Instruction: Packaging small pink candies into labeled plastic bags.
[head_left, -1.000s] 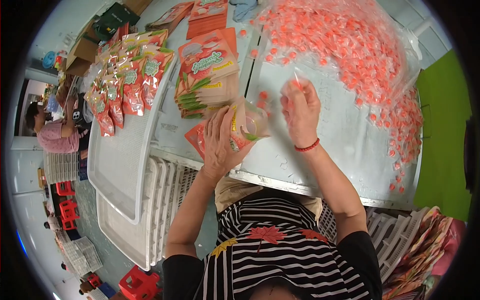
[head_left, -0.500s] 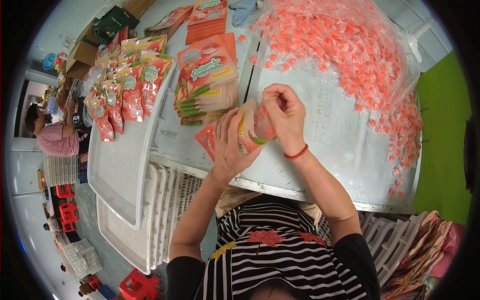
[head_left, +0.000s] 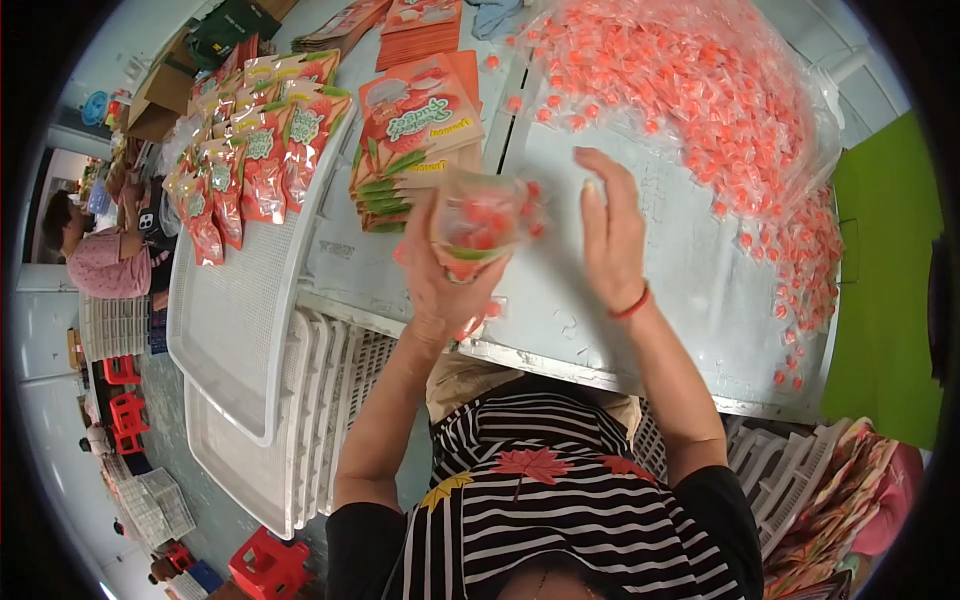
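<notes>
In the head view, a soft plastic pouch, printed red and cream with a translucent upper part [head_left: 475, 225], stands raised over the pale, smooth, scuffed surface [head_left: 570, 325], its mouth facing up; orange-red candies in clear, crinkled wrappers show inside it. Loose wrapped candies [head_left: 533, 212] lie just beside its right edge; a glossy heap of the same candies [head_left: 690, 110] spreads from clear plastic sheeting at the far right; a stack of flat, printed pouches [head_left: 415, 125] lies beyond the left hand [head_left: 440, 285]; plump, shiny filled pouches [head_left: 262, 165] rest on a white, mesh-bottomed plastic tray [head_left: 235, 310].

The left forearm reaches up from the lower edge; the left grip is wrapped round the pouch, fingers on its left side, thumb at the front. The right hand [head_left: 613, 230], a red bracelet [head_left: 632, 303] at its wrist, hangs apart from the pouch — its grip wide, fingers extended, nothing visible in it.

Half a second ago the right fingers were pinched at the pouch's mouth; now they have drawn away, and the pouch has tipped more upright — its contents turned toward the camera.
</notes>
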